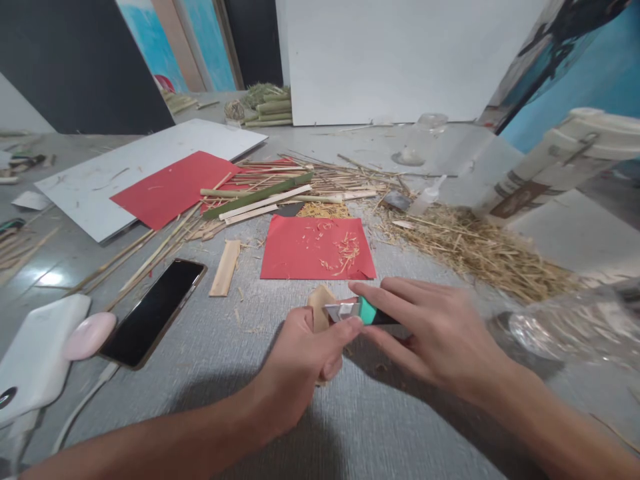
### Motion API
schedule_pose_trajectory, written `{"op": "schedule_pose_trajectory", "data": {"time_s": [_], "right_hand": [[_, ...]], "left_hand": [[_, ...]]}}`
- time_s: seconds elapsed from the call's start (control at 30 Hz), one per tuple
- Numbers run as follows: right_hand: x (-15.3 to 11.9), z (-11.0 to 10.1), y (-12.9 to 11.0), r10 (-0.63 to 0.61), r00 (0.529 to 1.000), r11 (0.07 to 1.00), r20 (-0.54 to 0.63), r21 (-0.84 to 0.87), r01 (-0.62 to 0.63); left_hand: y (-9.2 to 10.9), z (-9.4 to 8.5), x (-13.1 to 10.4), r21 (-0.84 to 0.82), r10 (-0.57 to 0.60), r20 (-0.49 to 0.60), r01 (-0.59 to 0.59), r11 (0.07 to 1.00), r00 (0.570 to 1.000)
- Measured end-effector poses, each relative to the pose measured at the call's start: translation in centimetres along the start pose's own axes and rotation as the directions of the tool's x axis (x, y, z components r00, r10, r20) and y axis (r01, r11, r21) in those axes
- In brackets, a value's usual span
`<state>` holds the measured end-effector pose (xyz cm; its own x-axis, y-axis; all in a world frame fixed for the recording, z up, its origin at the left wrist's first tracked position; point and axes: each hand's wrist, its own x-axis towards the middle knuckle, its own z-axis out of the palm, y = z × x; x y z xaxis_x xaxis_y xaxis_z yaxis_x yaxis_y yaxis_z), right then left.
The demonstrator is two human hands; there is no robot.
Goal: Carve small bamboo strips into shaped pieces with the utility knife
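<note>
Left hand [307, 353], lower centre of frame: thumb and fingers pinching a pale wood strip [321, 308], thumb reaching the blade area. Strip at centre, below red sheet [300, 248] bearing shavings [347, 252]. Right hand [430, 320], lower right of centre: fingers curled round a cutter [369, 311], blade at the strip, contact apparently made. Clear bottle [565, 327], slightly blurred, at right edge.

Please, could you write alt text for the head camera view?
A left hand grips a small wooden strip while a right hand holds a green-and-black craft knife against it. Beyond them, shavings lie on red paper, with sticks behind and straw to the right.
</note>
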<state>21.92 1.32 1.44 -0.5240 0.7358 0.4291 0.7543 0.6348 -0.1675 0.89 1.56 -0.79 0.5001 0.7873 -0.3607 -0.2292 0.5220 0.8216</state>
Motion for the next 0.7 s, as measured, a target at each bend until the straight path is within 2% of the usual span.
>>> {"op": "schedule_pose_trajectory", "data": {"time_s": [0.27,0.53,0.7], "right_hand": [[0.0,-0.1,0.0,-0.025,1.000,0.998,0.007,-0.051,0.026],[-0.2,1.0,-1.9,0.026,0.995,0.987,-0.095,-0.153,-0.040],[0.0,1.5,-3.5,0.135,0.978,0.978,-0.159,-0.135,-0.157]], "left_hand": [[-0.5,-0.1,-0.1,0.118,0.056,-0.054,-0.050,0.992,0.997],[-0.4,0.5,-0.2,-0.024,0.049,-0.110,-0.052,0.998,0.993],[-0.5,0.7,-0.5,-0.056,0.075,-0.126,-0.083,0.995,0.989]]}}
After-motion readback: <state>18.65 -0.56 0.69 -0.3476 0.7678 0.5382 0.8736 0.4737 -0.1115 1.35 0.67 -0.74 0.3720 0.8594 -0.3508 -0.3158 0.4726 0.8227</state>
